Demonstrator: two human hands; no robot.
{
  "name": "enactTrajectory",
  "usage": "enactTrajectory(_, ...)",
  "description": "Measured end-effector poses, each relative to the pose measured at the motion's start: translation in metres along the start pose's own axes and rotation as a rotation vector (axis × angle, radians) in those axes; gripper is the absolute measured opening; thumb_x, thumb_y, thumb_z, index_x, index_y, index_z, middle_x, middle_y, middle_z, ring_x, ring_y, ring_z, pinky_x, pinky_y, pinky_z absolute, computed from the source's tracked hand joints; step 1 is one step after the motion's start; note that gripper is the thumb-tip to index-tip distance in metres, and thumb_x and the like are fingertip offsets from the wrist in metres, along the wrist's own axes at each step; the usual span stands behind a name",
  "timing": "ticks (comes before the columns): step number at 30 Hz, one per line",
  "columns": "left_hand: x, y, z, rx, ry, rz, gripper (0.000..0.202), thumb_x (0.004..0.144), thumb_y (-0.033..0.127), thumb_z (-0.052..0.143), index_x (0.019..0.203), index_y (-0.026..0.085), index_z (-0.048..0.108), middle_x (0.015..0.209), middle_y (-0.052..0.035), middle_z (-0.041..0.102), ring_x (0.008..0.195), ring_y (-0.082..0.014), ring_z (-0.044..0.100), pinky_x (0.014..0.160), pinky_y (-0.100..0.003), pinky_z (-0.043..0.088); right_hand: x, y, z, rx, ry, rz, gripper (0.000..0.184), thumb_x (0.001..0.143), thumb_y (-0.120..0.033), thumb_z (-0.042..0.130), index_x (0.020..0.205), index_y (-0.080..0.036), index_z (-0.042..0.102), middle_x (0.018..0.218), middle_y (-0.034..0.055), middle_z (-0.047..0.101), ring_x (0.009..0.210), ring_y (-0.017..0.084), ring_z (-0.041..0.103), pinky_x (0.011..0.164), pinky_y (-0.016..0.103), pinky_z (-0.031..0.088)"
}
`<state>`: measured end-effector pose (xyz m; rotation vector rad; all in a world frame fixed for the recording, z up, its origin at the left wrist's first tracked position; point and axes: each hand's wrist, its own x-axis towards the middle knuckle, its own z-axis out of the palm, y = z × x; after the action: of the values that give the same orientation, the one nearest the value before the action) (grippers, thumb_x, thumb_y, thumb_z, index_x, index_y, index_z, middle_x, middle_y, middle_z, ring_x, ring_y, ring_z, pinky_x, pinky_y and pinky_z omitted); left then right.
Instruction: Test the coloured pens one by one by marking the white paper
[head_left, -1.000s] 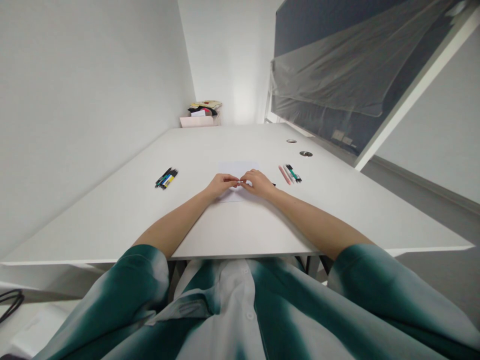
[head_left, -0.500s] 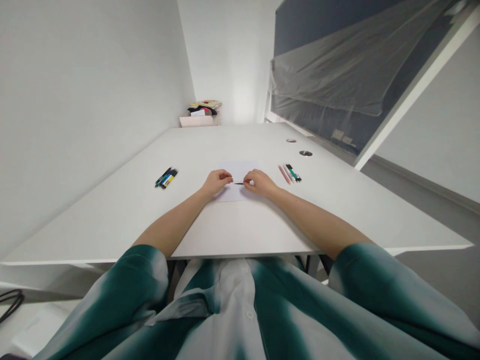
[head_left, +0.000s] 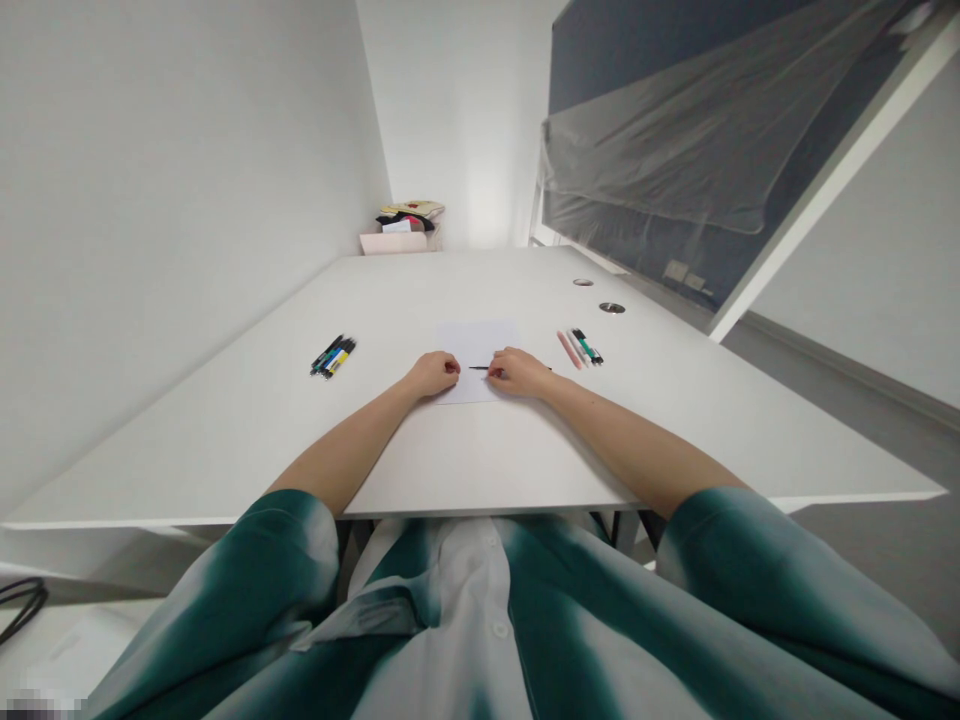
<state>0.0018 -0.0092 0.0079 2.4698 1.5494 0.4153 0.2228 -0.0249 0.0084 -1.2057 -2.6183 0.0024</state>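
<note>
White surface (head_left: 225,440) carries a pen bundle (head_left: 333,356) left of the left hand (head_left: 433,375), whose curled fingers may or may not hold anything, and a pen cluster (head_left: 580,347) right of the right hand (head_left: 517,372), whose fingers grip a thin black pen (head_left: 480,368) above a paper sheet (head_left: 476,345) (hands further apart than a second ago).

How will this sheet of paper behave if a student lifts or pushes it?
The sheet of white paper looks thin and flat, so it is probably floppy and light when lifted. On the smooth white table it would likely slide if pushed, unless the left hand on its edge pins it.
</note>
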Motion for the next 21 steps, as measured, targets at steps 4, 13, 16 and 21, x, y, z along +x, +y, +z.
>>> enactTrajectory(4,0.004,-0.007,0.000,-0.114,-0.016,-0.065,0.038,0.075,0.023,0.059,0.109,0.016,0.073,0.094,-0.0057,0.073,0.084,-0.0186,0.066,0.084,-0.028,0.052,0.000,0.008,0.000,0.029,0.097,0.044,0.022,0.087,-0.024,0.055,0.086,-0.015,0.075,0.089,0.0099,0.071,0.089,0.021,0.060,0.081,0.028,0.040)
enactTrajectory(13,0.002,-0.038,-0.003,0.148,0.153,-0.198,0.038,0.085,0.028,0.050,0.116,0.018,0.069,0.127,-0.0125,0.063,0.117,-0.0282,0.057,0.104,-0.041,0.045,-0.007,0.052,0.003,0.125,0.185,0.428,0.027,0.088,-0.018,0.052,0.099,-0.013,0.076,0.105,0.0121,0.072,0.097,0.021,0.063,0.087,0.027,0.043)
enactTrajectory(16,0.000,-0.038,-0.003,0.191,0.108,-0.225,0.038,0.088,0.030,0.048,0.119,0.020,0.068,0.129,-0.0111,0.062,0.118,-0.0282,0.057,0.103,-0.040,0.045,-0.007,0.057,0.005,0.182,0.133,0.476,0.025,0.089,-0.019,0.053,0.097,-0.014,0.077,0.102,0.0101,0.074,0.092,0.018,0.065,0.081,0.023,0.043)
enactTrajectory(21,-0.001,-0.034,-0.004,0.220,0.104,-0.228,0.040,0.089,0.031,0.045,0.120,0.020,0.066,0.129,-0.0111,0.061,0.117,-0.0284,0.057,0.102,-0.040,0.046,-0.008,0.055,0.005,0.195,0.148,0.481,0.025,0.088,-0.020,0.055,0.097,-0.013,0.078,0.102,0.0105,0.074,0.090,0.017,0.065,0.079,0.022,0.043)
